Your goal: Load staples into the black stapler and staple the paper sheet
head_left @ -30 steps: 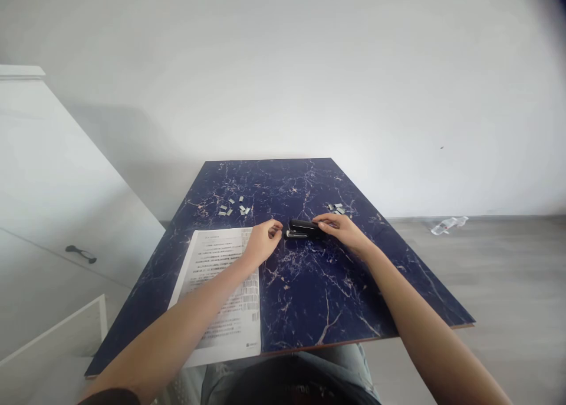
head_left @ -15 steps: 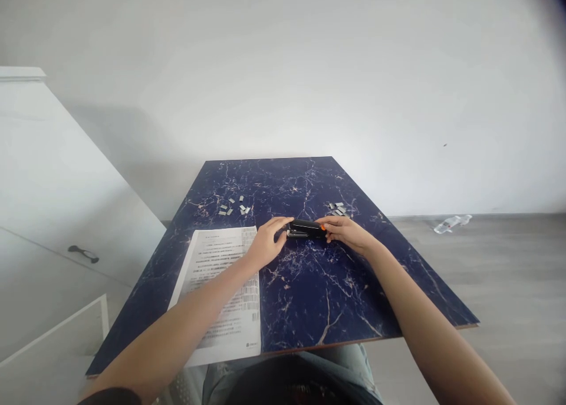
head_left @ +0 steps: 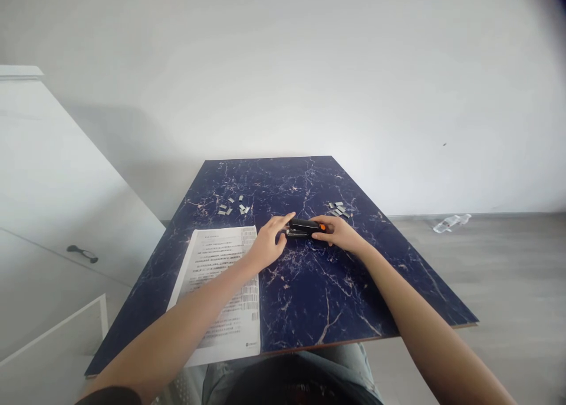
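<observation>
A black stapler (head_left: 304,226) with an orange part at its right end lies sideways over the table, its jaw parted toward the left. My right hand (head_left: 341,233) is closed around the right end, fingers behind and thumb along the near side. At the left end, my left hand (head_left: 267,243) holds the stapler's front between thumb and fingers, its index finger stretched out above the top. The left fingertips partly hide the front. Beneath my left forearm lies a printed sheet of paper (head_left: 216,246), left of the stapler.
Small strips of staples (head_left: 242,207) lie scattered beyond the paper, and another group of staple strips (head_left: 339,207) lies beyond my right hand. The dark blue marbled table (head_left: 305,299) has a white cabinet (head_left: 53,187) at its left. A clear plastic item (head_left: 451,223) rests on the floor at right.
My right hand has shifted slightly left along the stapler, its thumb now farther along the near side. My left index finger has lifted a little off the stapler's top.
</observation>
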Motion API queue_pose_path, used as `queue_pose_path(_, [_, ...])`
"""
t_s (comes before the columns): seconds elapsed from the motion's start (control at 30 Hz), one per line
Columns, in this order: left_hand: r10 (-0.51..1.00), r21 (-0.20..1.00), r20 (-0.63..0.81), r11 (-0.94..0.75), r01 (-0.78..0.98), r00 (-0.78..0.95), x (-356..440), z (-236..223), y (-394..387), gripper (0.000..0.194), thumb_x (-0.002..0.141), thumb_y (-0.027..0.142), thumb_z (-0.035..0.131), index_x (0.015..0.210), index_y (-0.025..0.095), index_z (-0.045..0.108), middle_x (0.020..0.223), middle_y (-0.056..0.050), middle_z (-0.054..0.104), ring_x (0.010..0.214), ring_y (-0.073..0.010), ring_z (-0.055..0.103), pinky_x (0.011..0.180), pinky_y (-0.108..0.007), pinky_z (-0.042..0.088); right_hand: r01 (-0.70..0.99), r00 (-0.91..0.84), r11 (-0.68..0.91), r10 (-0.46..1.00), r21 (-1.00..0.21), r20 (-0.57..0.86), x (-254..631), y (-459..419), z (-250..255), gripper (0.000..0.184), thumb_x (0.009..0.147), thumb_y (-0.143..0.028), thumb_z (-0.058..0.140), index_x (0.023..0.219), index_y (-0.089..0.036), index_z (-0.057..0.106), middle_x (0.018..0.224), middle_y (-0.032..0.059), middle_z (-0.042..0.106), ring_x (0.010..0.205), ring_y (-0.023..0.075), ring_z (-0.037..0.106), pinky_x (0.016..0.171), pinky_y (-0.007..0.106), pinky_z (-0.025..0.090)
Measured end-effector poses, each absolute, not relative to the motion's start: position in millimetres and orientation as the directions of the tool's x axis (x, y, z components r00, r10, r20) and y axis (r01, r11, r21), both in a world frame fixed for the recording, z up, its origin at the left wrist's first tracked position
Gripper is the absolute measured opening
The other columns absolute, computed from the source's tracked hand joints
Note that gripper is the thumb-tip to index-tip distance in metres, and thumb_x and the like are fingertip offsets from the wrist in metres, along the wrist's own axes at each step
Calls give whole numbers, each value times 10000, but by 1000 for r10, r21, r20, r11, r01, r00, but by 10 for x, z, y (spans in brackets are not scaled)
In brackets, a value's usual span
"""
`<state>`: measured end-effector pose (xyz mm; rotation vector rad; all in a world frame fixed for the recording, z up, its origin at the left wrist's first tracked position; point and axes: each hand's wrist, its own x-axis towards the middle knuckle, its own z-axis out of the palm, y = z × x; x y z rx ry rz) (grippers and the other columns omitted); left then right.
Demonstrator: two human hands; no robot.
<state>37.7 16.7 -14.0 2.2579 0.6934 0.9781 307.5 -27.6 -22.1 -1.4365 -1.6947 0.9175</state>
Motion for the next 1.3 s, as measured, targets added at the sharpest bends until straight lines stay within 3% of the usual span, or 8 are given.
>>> queue_pose_path(0.2, [618, 623, 509, -745, 239, 599, 376, -157, 190, 524, 926, 48, 456, 1368, 289, 598, 1313, -69, 592, 1216, -199, 588, 1080, -369, 471, 729, -84, 296, 933, -617, 349, 2935, -270, -197, 387, 768, -430, 801, 1121, -281, 752, 967, 61, 727, 856, 236, 617, 809, 368, 503])
queue_pose_path(0.33, [664, 654, 548, -719, 234, 508, 367, -180, 216, 497, 941, 71, 470, 1389, 279, 529, 1301, -77, 579, 1104, -181, 638, 1007, -365, 513, 840, -3, 183, 943, -511, 332, 2886, -298, -102, 340, 775, -468, 781, 1042, -258, 770, 864, 65, 697, 764, 224, 605, 740, 350, 479])
queue_pose_path(0.57, [734, 675, 542, -670, 309, 409, 333, -249, 314, 295, 902, 59, 514, 1140, 224, 570, 1139, -55, 546, 884, -133, 646, 866, -317, 528, 868, 222, -43, 924, -494, 311, 3261, -932, 16, 384, 819, -542, 702, 1067, -255, 761, 889, 57, 727, 754, 240, 652, 699, 354, 481])
queue_pose_path(0.7, [722, 665, 518, -677, 315, 458, 344, -258, 299, 258, 898, 54, 511, 1072, 222, 602, 1098, -40, 543, 877, -129, 641, 881, -311, 515, 823, 378, -154, 867, -547, 325, 3658, -1442, -205, 464, 800, -604, 697, 1101, -255, 751, 929, 61, 726, 785, 246, 670, 743, 370, 514])
queue_pose_path(0.9, [692, 651, 481, -693, 308, 539, 360, -271, 275, 225, 897, 64, 512, 1024, 213, 621, 1083, -37, 546, 908, -140, 634, 902, -316, 511, 809, 492, -286, 808, -514, 325, 4046, -1789, -451, 568, 731, -693, 710, 1070, -241, 768, 877, 73, 718, 771, 275, 680, 726, 405, 522])
queue_pose_path(1.1, [698, 663, 459, -681, 311, 550, 365, -279, 280, 189, 896, 70, 507, 974, 202, 616, 1073, -38, 534, 863, -132, 633, 889, -320, 508, 865, 409, -242, 848, -439, 337, 4003, -1762, -361, 507, 796, -639, 678, 1116, -249, 733, 918, 78, 727, 812, 285, 682, 718, 412, 539])
queue_pose_path(1.23, [704, 678, 448, -669, 304, 551, 363, -278, 279, 185, 901, 76, 506, 975, 203, 617, 1082, -35, 522, 854, -123, 631, 882, -317, 508, 934, 235, -77, 868, -349, 437, 3829, -1671, -260, 444, 887, -547, 633, 1231, -268, 654, 1153, 77, 720, 1068, 306, 648, 900, 436, 527])
queue_pose_path(1.3, [706, 682, 445, -666, 303, 551, 361, -278, 280, 183, 901, 77, 507, 974, 203, 618, 1083, -35, 519, 857, -124, 631, 880, -319, 509, 950, 180, -35, 873, -311, 452, 3762, -1630, -256, 429, 938, -508, 583, 1291, -267, 616, 1184, 78, 712, 1104, 304, 637, 963, 447, 503])
